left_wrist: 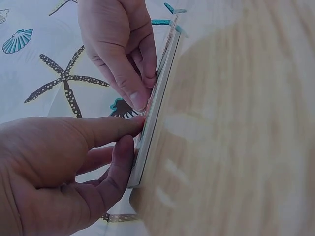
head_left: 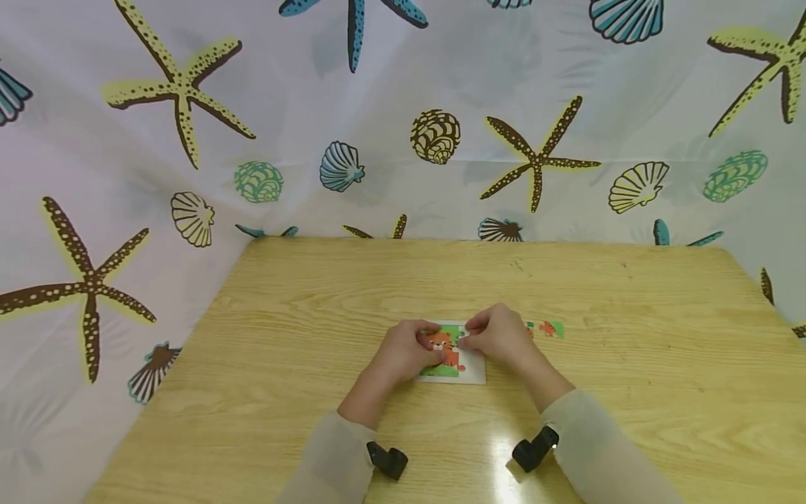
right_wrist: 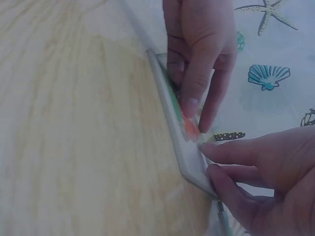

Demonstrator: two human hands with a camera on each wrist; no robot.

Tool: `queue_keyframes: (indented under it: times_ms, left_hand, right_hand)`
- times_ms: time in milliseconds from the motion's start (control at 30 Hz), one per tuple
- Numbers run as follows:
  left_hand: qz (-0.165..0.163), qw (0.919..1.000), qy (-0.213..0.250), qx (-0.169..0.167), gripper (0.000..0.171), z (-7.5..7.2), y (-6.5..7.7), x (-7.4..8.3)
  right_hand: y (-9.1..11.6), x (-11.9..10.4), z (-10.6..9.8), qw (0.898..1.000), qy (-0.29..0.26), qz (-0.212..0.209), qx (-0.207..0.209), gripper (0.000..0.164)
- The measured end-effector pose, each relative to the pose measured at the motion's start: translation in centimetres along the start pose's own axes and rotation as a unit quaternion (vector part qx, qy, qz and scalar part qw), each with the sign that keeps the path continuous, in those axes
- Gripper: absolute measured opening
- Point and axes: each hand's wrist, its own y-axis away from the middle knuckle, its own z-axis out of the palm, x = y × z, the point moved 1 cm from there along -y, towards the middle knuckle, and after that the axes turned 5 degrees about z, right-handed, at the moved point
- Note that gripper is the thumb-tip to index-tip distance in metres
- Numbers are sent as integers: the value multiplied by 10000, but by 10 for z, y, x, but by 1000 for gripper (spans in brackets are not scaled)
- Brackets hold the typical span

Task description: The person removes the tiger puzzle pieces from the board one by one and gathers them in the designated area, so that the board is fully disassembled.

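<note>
A small jigsaw puzzle board with a white frame lies on the table, partly filled with a picture of an orange tiger on green. My left hand holds the board by its left side, thumb over the picture and fingers toward the far edge. At the upper right of the picture, my right hand pinches a small green puzzle piece between thumb and forefinger, close over the bare white part. The fingertips hide most of that piece. Low over the board, both hands' fingertips also show in the right wrist view.
More loose puzzle pieces, green and orange, lie on the table just right of my right hand. The wooden table meets a white curtain printed with starfish and shells at its back and left.
</note>
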Motion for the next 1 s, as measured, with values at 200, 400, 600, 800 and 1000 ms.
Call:
queue_keyframes:
  times_ms: [200,400,600,800,1000]
  left_hand:
    - [-59,9998,-197,20,62,2,-1,1]
    - [-35,10000,-26,11,64,2,-1,0]
    - [-36,10000,-68,20,60,2,-1,2]
    - [-9,9999,101,1,60,1,-2,1]
    - [-65,10000,65,-33,58,3,-3,3]
  right_hand:
    - [3,2,6,9995,117,-207,224,19]
    - [4,1,12,9985,160,-254,454,21]
    - [5,-1,15,9986,40,-121,521,21]
    - [6,0,17,9981,-203,-30,578,21]
    - [8,4,16,9967,-435,-114,680,17]
